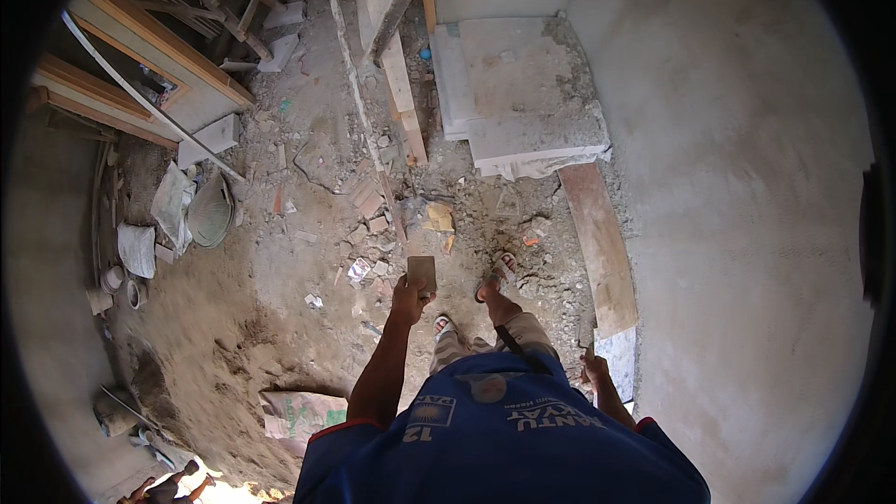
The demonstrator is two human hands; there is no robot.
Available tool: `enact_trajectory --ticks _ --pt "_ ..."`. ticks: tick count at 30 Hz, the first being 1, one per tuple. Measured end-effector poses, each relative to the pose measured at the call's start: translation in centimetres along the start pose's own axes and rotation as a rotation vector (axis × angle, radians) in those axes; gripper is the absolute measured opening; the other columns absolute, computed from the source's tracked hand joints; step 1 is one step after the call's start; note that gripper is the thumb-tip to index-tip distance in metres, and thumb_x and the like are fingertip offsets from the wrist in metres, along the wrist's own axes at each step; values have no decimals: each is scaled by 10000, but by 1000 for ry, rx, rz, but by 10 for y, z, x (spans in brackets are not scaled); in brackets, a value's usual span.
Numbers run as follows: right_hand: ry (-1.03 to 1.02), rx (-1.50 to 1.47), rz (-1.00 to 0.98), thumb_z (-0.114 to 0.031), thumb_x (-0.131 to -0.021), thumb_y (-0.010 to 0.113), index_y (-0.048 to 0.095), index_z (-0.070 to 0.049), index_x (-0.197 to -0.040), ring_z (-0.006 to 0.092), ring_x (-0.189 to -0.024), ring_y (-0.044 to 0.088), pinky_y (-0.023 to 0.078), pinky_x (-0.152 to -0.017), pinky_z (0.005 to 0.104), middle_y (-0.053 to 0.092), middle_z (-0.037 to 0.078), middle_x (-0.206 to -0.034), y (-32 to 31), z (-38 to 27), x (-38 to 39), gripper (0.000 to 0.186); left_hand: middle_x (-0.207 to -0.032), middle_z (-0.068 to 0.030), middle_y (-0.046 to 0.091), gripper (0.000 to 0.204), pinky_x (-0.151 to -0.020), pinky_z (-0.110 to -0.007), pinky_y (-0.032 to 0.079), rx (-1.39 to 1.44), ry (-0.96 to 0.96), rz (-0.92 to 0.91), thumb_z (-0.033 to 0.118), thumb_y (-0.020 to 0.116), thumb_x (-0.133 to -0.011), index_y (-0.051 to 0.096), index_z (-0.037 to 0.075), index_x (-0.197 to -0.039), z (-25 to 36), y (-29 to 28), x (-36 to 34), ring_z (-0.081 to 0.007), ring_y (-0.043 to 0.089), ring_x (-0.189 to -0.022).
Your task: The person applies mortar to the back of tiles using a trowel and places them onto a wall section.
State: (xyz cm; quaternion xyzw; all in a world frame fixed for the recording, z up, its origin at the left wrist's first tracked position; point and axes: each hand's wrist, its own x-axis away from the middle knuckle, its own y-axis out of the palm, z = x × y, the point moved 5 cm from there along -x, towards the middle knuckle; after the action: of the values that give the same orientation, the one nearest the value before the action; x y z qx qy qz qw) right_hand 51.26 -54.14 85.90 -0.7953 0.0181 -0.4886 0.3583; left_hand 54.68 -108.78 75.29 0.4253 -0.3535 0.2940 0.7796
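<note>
My left hand [409,301] is out in front of my body, closed around the lower edge of a small flat rectangular board [422,273]. The board is grey-brown and plain; any handle on its underside is hidden. My right hand [594,370] is low at my right side, near the wall. Its fingers are curled, and a thin light piece shows just above them, too small to name. Beside that hand lies a whitish slab [617,359] at the foot of the wall.
A grey plastered wall [728,224] rises on the right, with a long plank [600,247] along its base. Ahead stand a pale block platform [523,84] and upright timbers [387,47]. Broken tile and rubble [369,210] litter the ground. Sacks [138,250] and a basket [211,212] lie left.
</note>
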Motion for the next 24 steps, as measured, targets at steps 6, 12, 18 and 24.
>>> enact_trajectory --ticks 6,12,18,24 --pt "8 -12 -70 -253 -804 686 568 11 -876 198 -466 558 485 -391 366 540 84 -625 -34 -93 -72 298 -1047 -136 577 412 -679 -413 594 -91 16 28 98 578 -852 461 30 -1241 37 72 -63 -270 627 -859" --pt "-76 -9 -16 -282 -827 608 533 -23 -840 193 -432 529 448 -379 343 508 70 -564 -80 -184 -98 270 -1079 -128 559 451 -742 -463 568 -158 42 -58 143 535 -871 423 35 -1295 62 136 -98 -285 615 -877" --pt "-98 -53 7 -290 -841 578 521 -43 -788 198 -401 511 440 -370 343 497 69 -549 -82 -233 -108 258 -1117 -104 572 454 -750 -410 560 -47 270 -300 236 531 -927 412 47 -1323 128 203 -127 -252 630 -874" --pt "-40 75 171 -330 -789 676 596 78 -884 233 -495 597 490 -445 395 593 140 -640 -119 -177 -147 427 -1077 -71 618 395 -724 -385 540 103 277 -503 351 492 -967 494 69 -1244 189 280 -182 -223 639 -870"
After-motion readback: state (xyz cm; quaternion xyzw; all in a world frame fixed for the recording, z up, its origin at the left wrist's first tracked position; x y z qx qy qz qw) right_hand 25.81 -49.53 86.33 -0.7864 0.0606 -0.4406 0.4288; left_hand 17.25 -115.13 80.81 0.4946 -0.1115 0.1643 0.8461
